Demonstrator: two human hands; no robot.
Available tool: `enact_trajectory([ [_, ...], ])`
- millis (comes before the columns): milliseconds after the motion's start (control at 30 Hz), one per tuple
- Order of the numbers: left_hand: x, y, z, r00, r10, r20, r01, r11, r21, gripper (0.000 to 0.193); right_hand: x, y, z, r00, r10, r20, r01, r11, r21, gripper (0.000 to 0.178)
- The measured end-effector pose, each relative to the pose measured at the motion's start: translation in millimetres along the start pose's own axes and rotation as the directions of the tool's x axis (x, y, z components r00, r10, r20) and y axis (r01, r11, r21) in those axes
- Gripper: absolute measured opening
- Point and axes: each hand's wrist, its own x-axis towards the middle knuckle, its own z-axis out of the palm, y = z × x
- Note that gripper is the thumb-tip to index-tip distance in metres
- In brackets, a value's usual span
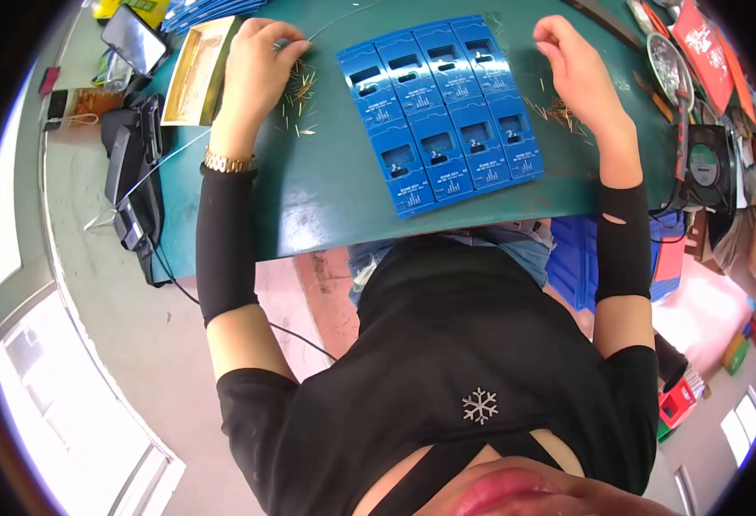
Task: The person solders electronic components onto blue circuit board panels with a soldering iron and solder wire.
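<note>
On the green table a blue panel of circuit boards (421,120), with rectangular cutouts and white print, lies between my hands, touched by neither. My left hand (262,64) is at the far left, beside an open gold-coloured box (197,73). Its fingers are curled, thumb towards index; a thin wire (341,21) runs close by the fingertips, but whether it is gripped I cannot tell. To the panel's right, my right hand (574,69) is raised with fingers bent and pressed together; anything in them is hidden. Small copper-coloured pins (302,86) lie scattered near my left hand, and more pins (560,112) below my right.
A phone (135,40) and a black device (137,172) stand at the left edge. Blue sheets (210,12) lie at the far left. On the right are a metal dish (670,69), red packets (700,47) and a black fan (706,168). Blue crates (576,258) stand below the table.
</note>
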Motion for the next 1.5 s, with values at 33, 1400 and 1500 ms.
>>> enact_trajectory([
  [33,0.0,-4.0,4.0,0.999,-0.029,0.033,0.028,0.999,0.032,0.015,3.4,-9.6,0.4,0.997,0.014,-0.082,0.010,0.958,0.286,0.022],
  [1400,-18.5,-34.0,-17.6,0.969,-0.246,0.019,0.246,0.969,0.035,0.020,37.7,-104.2,36.6,0.917,-0.389,0.084,0.322,0.849,0.420,0.005],
  [1500,-1.5,10.1,-22.1,0.908,-0.416,-0.056,0.419,0.905,0.070,0.014,41.5,-83.6,62.9,0.659,-0.571,-0.490,0.751,0.459,0.474,0.005],
])
